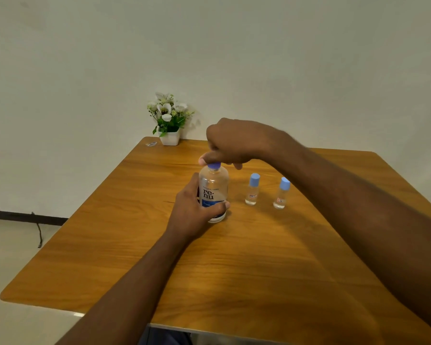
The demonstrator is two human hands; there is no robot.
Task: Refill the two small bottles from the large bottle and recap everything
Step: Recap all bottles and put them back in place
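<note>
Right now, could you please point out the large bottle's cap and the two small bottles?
large bottle's cap [214,165], head view, blue side below the fingers.
left small bottle [251,195], head view, clear body.
right small bottle [280,199], head view, clear body.

Plain room, prob. home/office: wood table [234,270], potted flowers [169,118], bare wall [284,58].

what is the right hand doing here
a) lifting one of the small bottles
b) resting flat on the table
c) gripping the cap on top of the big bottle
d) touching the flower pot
c: the right hand pinches the blue cap of the large bottle, which the left hand holds around its body on the table.
</note>
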